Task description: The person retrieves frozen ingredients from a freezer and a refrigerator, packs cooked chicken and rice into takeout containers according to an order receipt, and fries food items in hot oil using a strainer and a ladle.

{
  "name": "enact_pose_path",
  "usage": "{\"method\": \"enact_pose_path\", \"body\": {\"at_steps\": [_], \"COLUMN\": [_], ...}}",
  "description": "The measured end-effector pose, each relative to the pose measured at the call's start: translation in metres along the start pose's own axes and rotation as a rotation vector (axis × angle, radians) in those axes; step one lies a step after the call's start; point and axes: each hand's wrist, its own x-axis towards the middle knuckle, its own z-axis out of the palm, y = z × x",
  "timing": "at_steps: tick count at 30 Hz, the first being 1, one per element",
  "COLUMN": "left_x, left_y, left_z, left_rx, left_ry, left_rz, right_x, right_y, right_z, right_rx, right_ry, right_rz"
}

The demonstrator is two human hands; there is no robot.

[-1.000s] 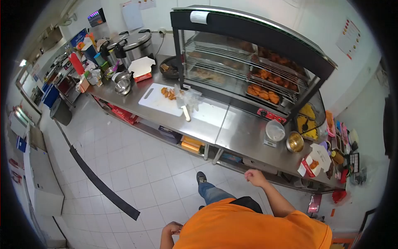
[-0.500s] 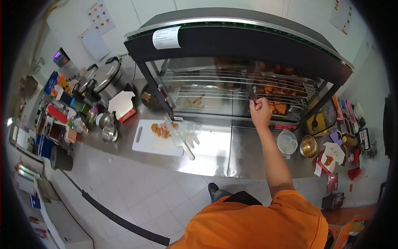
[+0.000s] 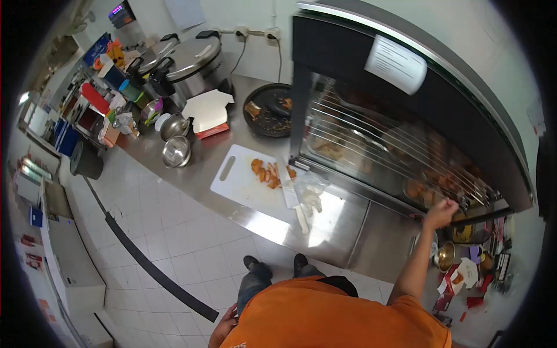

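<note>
One glass-fronted display cabinet is standing on the steel bench, its wire shelves carrying browned food pieces behind the pane. At the right-hand part of its front, the person's right hand is showing a grip with fingers curling inward; how tightly it is closing, and whether it is holding the cabinet, cannot be told. The left hand is hanging low beside the leg, well apart from the bench, its grip too hidden to judge.

Near the cabinet's left corner, a white cutting board is bearing sliced, browned pieces, with a knife lying across its right side and clear plastic resting just beside the blade. Behind, a dark round pan is holding brown scraps and crumbs.

Farther left, an open carton is displaying its white inside near two metal bowls and a large lidded pot. Far right, a gold-coloured bowl is sitting near another open carton, which is containing a brown piece.
</note>
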Motion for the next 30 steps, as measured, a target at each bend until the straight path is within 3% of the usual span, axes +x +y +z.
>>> {"method": "enact_pose_path", "body": {"at_steps": [2, 4, 6, 9, 11, 16, 20, 26, 30], "left_x": [0.009, 0.018, 0.043, 0.097, 0.123, 0.147, 0.123, 0.107, 0.094], "left_y": [0.033, 0.074, 0.106, 0.132, 0.156, 0.201, 0.238, 0.191, 0.161], "left_z": [-0.013, -0.031, -0.046, -0.105, -0.134, -0.206, -0.234, -0.295, -0.315], "left_rx": [0.054, 0.178, 0.254, 0.263, 0.255, 0.455, 0.260, 0.167, 0.257], "left_ry": [0.105, 0.271, 0.505, 0.560, 0.547, 0.413, 0.499, 0.646, 0.515], "left_rz": [-0.072, -0.128, 0.004, 0.110, 0.085, 0.110, 0.065, -0.177, -0.270], "right_x": [-0.014, -0.060, -0.116, -0.216, -0.275, -0.356, -0.384, -0.413, -0.419], "right_y": [-0.018, -0.039, -0.082, -0.202, -0.237, -0.316, -0.337, -0.346, -0.364], "right_z": [-0.002, 0.017, 0.020, 0.016, 0.037, 0.078, 0.114, 0.155, 0.162], "right_rx": [-0.036, 0.093, 0.199, 0.294, 0.141, 0.261, 0.256, 0.092, -0.067], "right_ry": [-0.025, -0.191, -0.387, -0.802, -1.033, -1.154, -1.171, -1.279, -1.325], "right_rz": [0.121, -0.028, -0.099, -0.090, -0.194, -0.189, -0.168, -0.373, -0.465]}}
